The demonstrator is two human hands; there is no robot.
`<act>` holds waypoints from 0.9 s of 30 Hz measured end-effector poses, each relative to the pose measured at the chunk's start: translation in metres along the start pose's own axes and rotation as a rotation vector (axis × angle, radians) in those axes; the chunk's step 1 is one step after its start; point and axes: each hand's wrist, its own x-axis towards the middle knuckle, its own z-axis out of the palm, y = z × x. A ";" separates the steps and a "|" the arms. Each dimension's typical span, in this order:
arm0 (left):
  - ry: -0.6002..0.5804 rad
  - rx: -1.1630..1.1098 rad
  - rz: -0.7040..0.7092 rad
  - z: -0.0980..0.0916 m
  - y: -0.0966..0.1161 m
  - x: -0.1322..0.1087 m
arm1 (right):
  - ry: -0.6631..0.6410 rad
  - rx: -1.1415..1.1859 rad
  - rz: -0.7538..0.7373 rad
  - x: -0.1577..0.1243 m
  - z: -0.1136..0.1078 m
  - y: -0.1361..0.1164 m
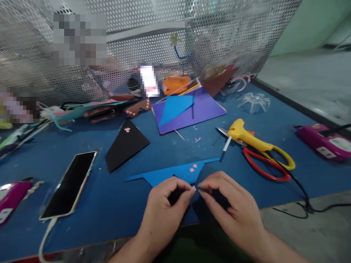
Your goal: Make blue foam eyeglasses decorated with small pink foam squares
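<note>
My left hand (170, 201) pinches a tiny pink paper square (193, 188) between thumb and forefinger. My right hand (231, 204) is just to the right of it, thumb and forefinger slightly apart with nothing visible between them. Behind both hands lies a blue paper cutout (175, 171) shaped like glasses, with two pink squares (193, 168) on its right part. My left hand hides some of its lower edge. A black paper piece (127, 146) with a small pink cluster (127, 129) lies farther left. A brown cutout (138, 107) with pink squares is behind it.
At right, a yellow glue gun (246, 135) lies over red-handled scissors (264, 166). Purple sheets (200, 113) with blue paper (175, 106) lie at the back. A phone (71, 184) is at left; magenta devices (325, 140) sit at both sides. A perforated metal panel (148, 44) stands behind.
</note>
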 end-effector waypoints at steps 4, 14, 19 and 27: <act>-0.159 -0.192 -0.224 -0.003 0.003 0.002 | 0.072 -0.263 -0.330 0.002 -0.009 0.003; -0.298 -0.346 -0.349 -0.006 0.001 0.002 | 0.129 -0.473 -0.602 -0.005 -0.011 -0.004; -0.331 -0.358 -0.354 -0.007 -0.002 0.002 | 0.139 -0.521 -0.645 -0.008 -0.010 -0.001; -0.349 -0.359 -0.313 -0.008 -0.004 0.002 | 0.115 -0.521 -0.662 -0.009 -0.010 0.000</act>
